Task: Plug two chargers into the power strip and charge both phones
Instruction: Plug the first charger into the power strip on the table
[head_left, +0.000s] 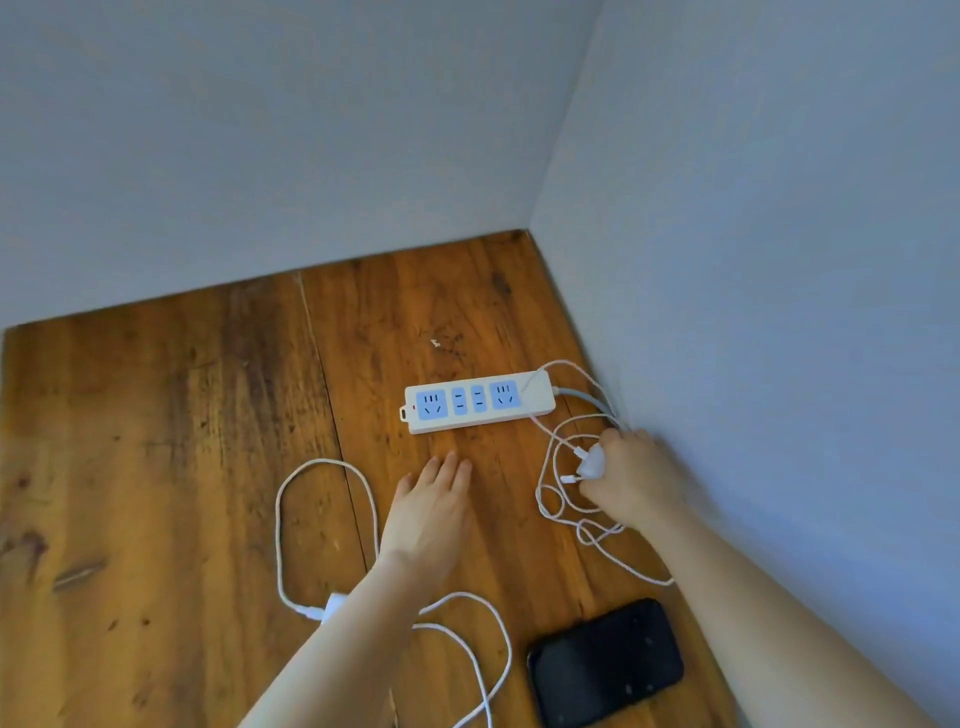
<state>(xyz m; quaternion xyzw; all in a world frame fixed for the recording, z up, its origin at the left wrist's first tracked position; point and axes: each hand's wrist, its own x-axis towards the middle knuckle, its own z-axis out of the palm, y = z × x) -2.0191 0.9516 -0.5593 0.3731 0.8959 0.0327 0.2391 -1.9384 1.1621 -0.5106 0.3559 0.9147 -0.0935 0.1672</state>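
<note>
A white power strip (478, 402) with blue sockets lies on the wooden table (171, 441) near the right wall; all its sockets are free. My right hand (631, 480) grips a white charger plug (592, 462) just right of and below the strip, its thin cable (558, 499) tangled beneath. My left hand (431, 506) rests flat and open on the wood below the strip. A second white charger (332, 605) with a looping cable (283, 519) lies partly hidden under my left forearm. One black phone (605, 662) lies face up at the bottom right.
Grey walls meet in a corner behind the strip, and the right wall runs close beside my right hand. The strip's grey cord (584, 399) leads off toward that wall. Bare wood stretches to the left.
</note>
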